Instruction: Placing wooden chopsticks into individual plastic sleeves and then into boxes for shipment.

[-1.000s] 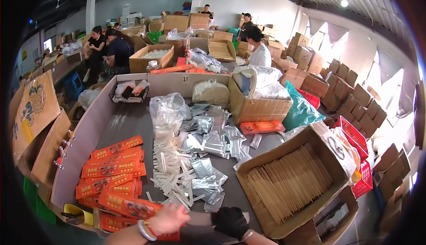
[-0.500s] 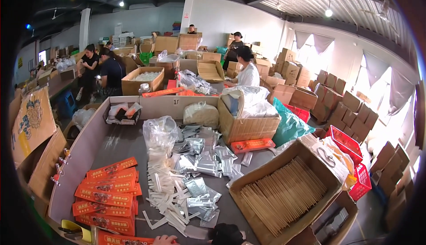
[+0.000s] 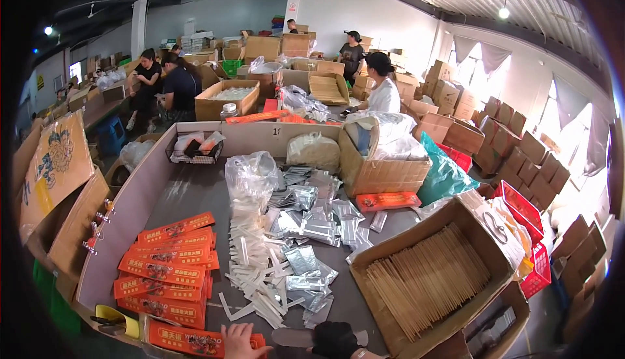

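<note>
At the lower edge my bare left hand (image 3: 241, 342) lies over a red-orange printed paper sleeve (image 3: 185, 340), its fingers spread apart on top. To its right is my black-gloved right hand (image 3: 335, 340); it looks curled, but its fingers do not show clearly. A flat greyish strip (image 3: 291, 338) lies between the hands, close to the glove. A stack of similar red-orange sleeves (image 3: 166, 271) is left of centre. Loose white strips (image 3: 260, 287) and silver foil packets (image 3: 306, 261) are heaped ahead of my hands.
An open cardboard box (image 3: 371, 285) of thin wooden sticks stands at right. Behind it are another box (image 3: 384, 175) with white plastic and a teal bag (image 3: 446, 170). A wire basket (image 3: 195, 149) sits at the far left corner. Several people work beyond the table's raised edge.
The view has shifted, so the table sits farther right. My left hand shows more fully over the sleeve, its fingers more spread. My gloved hand stays near the lower edge.
</note>
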{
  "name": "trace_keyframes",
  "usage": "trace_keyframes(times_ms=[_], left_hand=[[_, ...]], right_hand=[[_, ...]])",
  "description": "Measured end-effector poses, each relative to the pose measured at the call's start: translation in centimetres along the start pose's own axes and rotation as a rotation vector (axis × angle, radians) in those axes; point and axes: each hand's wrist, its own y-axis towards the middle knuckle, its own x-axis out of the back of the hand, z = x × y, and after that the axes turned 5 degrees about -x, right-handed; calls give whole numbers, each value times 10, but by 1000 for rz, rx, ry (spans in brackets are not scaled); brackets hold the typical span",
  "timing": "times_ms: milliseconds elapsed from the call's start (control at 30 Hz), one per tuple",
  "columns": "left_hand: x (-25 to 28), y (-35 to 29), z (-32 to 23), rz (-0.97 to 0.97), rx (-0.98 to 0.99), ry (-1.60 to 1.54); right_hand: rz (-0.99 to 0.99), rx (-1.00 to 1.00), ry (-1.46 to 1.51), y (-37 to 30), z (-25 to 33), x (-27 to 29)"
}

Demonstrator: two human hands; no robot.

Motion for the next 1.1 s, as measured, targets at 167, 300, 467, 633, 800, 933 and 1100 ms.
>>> trace_keyframes(times_ms=[167, 300, 467, 633, 800, 933, 1100], left_hand=[[-31, -12, 30, -101, 106, 91], [-29, -16, 30, -183, 85, -25], [-30, -19, 30, -191, 114, -67], [-11, -7, 15, -135, 117, -103], [-8, -4, 11, -78, 172, -108], [-11, -10, 13, -61, 188, -109], [-10, -11, 9, -52, 200, -127]], right_hand=[[242, 119, -94, 11, 8, 18], [343, 91, -84, 15, 4, 6], [321, 136, -52, 13, 10, 0], [302, 179, -6, 16, 14, 6], [308, 168, 25, 24, 16, 7], [299, 188, 6, 20, 18, 12], [233, 197, -13, 12, 16, 11]])
